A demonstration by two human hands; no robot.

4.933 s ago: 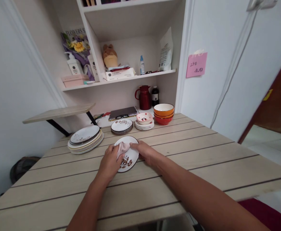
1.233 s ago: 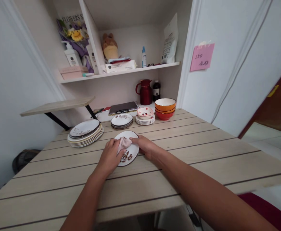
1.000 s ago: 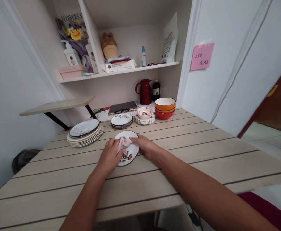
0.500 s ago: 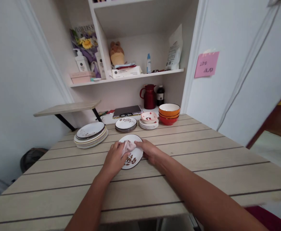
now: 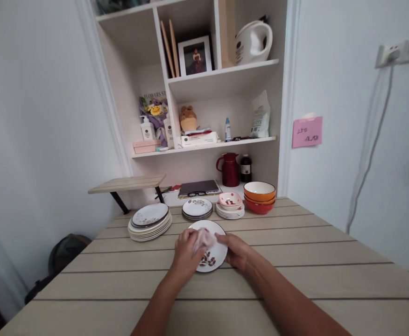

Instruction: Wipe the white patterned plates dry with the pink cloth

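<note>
Surface [image 5: 120, 284]: pale planks with dark seams; a riser [image 5: 127, 184] at back left, then big plates [image 5: 150, 221], small plates [image 5: 197, 207], saucers [image 5: 230, 213] bearing a dish [image 5: 230, 199], and stacked bowls [image 5: 259, 198], orange over red.
Room: a black bag [image 5: 69, 252] past the left edge; white shelves [image 5: 222, 72] behind, a red jug [image 5: 230, 169] below them; a pink note [image 5: 307, 132] and a cable [image 5: 365, 177] on the right wall.
Left hand [image 5: 186, 249]: back up, fingers bunched around a cloth [image 5: 204, 239], holding it against a plate [image 5: 217, 255].
Right hand [image 5: 238, 252]: from the lower right, pinching the plate's right rim, thumb on top, other fingers mostly hidden.
Cloth: crumpled on the plate's face, just left of the right thumb; blurred, its long axis unclear.
Plate: between the hands, nearer than the stacks; round, face tilted toward the person, floral print at the near side; whether it touches the surface cannot be told.
</note>
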